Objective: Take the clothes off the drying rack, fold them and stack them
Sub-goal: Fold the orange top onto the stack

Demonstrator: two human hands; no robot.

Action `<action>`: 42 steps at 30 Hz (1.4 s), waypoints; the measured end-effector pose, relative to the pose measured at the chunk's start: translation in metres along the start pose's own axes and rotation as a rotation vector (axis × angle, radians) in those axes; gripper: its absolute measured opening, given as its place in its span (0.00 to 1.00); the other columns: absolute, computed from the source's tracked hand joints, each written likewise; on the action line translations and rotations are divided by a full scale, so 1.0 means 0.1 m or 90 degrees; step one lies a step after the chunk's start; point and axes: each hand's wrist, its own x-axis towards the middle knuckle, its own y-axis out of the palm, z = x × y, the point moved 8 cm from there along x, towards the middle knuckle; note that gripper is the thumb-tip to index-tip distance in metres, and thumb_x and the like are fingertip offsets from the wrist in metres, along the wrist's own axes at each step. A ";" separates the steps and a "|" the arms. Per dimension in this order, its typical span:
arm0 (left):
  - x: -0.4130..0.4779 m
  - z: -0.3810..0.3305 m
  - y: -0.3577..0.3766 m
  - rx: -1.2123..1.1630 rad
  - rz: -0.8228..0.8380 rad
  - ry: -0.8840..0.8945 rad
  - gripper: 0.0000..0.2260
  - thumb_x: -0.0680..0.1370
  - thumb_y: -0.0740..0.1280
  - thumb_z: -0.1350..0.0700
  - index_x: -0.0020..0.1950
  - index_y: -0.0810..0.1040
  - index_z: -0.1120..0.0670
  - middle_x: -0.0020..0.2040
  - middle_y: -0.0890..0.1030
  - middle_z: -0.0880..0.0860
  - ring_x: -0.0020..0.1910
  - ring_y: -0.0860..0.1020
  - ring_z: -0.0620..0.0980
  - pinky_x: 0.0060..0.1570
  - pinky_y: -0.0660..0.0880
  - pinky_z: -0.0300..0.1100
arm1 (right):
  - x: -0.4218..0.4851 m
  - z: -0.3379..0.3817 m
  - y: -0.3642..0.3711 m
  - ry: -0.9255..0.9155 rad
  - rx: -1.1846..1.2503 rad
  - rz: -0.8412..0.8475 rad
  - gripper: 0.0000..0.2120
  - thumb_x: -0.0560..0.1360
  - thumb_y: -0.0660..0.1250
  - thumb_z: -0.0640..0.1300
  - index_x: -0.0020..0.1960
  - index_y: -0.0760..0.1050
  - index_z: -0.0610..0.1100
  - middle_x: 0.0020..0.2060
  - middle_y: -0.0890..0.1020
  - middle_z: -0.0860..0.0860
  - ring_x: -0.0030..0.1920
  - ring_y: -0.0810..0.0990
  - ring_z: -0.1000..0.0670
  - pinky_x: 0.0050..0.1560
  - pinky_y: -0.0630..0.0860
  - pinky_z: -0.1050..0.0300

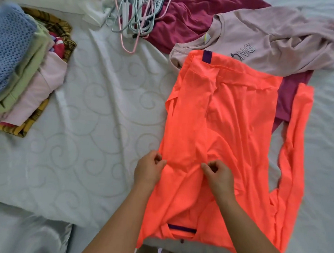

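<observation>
Two hands pinch the neon-orange thin garment (229,129) w/ purple trim, which lies spread centre-right on the white swirl-quilted bed cover (96,122). The left hand (150,169) grips its left edge w/ fingers curled. The right hand (218,177) nips a crease mid-cloth. Fabric is smooth but wrinkled, w/ one long strip trailing at right. Its top edge overlaps a pale pink long-sleeve top (263,44) w/ outlined lettering, beside a crumpled magenta garment (177,20). Far left is a stack of folded clothes (20,70): blue open-knit on top (blurry, prob. a sweater), then green, pink, yellow plaid. Thin grey & pink hangers (133,14) lie top centre.
</observation>
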 end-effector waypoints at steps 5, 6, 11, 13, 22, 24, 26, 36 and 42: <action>-0.10 -0.06 -0.13 0.097 -0.092 0.088 0.09 0.75 0.66 0.56 0.53 0.76 0.59 0.48 0.79 0.57 0.50 0.77 0.57 0.47 0.69 0.45 | -0.08 -0.04 -0.15 -0.072 0.029 -0.027 0.08 0.72 0.68 0.37 0.51 0.75 0.40 0.44 0.79 0.45 0.45 0.76 0.48 0.44 0.69 0.65; -0.16 -0.22 -0.13 0.160 -0.140 0.200 0.12 0.75 0.64 0.55 0.56 0.75 0.58 0.51 0.79 0.57 0.52 0.76 0.58 0.50 0.68 0.47 | -0.12 0.07 -0.16 -0.152 -0.033 -0.044 0.12 0.72 0.67 0.38 0.54 0.75 0.39 0.48 0.78 0.43 0.47 0.75 0.47 0.49 0.69 0.62; -0.32 -0.60 0.46 0.444 -0.100 0.560 0.25 0.71 0.56 0.44 0.64 0.75 0.54 0.65 0.75 0.55 0.65 0.70 0.52 0.61 0.67 0.52 | -0.38 0.18 0.17 -0.381 -0.316 0.057 0.22 0.68 0.57 0.48 0.58 0.77 0.44 0.62 0.77 0.44 0.58 0.78 0.44 0.56 0.76 0.51; -0.24 -0.56 0.57 0.548 -0.069 0.521 0.28 0.70 0.54 0.39 0.59 0.80 0.54 0.62 0.78 0.54 0.61 0.77 0.52 0.55 0.74 0.58 | -0.38 0.09 0.18 -0.392 -0.292 0.095 0.23 0.69 0.57 0.47 0.61 0.76 0.43 0.64 0.76 0.43 0.61 0.77 0.44 0.60 0.74 0.52; -0.17 -1.72 0.88 0.372 0.105 0.562 0.12 0.74 0.60 0.60 0.54 0.78 0.61 0.54 0.77 0.61 0.51 0.78 0.61 0.49 0.76 0.52 | -0.13 -0.92 -1.62 -0.017 -0.086 -0.349 0.26 0.70 0.60 0.50 0.58 0.73 0.32 0.57 0.74 0.33 0.60 0.69 0.38 0.62 0.61 0.48; -0.16 -2.11 1.19 0.403 0.142 0.602 0.14 0.77 0.58 0.65 0.61 0.74 0.61 0.62 0.73 0.61 0.58 0.75 0.61 0.56 0.71 0.53 | -0.12 -1.30 -1.86 0.159 -0.080 -0.360 0.29 0.69 0.70 0.48 0.64 0.68 0.33 0.62 0.70 0.34 0.64 0.67 0.36 0.62 0.62 0.43; -0.20 -2.49 1.55 0.470 0.172 0.673 0.20 0.77 0.55 0.66 0.69 0.68 0.57 0.71 0.65 0.58 0.64 0.71 0.59 0.61 0.69 0.52 | -0.13 -1.66 -1.89 0.276 -0.028 -0.303 0.32 0.66 0.75 0.43 0.64 0.67 0.34 0.59 0.72 0.34 0.62 0.70 0.35 0.60 0.67 0.41; -0.11 -3.00 2.28 0.809 0.192 0.837 0.14 0.77 0.54 0.66 0.61 0.71 0.60 0.60 0.72 0.59 0.60 0.70 0.59 0.54 0.65 0.47 | -0.35 -1.67 -1.53 0.258 0.548 -0.087 0.27 0.55 0.77 0.62 0.44 0.80 0.44 0.40 0.82 0.43 0.38 0.78 0.48 0.38 0.75 0.53; 0.04 -3.09 1.46 0.508 0.155 0.797 0.16 0.71 0.55 0.66 0.53 0.78 0.63 0.53 0.75 0.64 0.56 0.72 0.61 0.54 0.66 0.49 | -0.60 -0.68 -1.19 0.224 0.849 0.164 0.25 0.59 0.78 0.48 0.52 0.80 0.37 0.50 0.83 0.40 0.49 0.83 0.47 0.46 0.80 0.57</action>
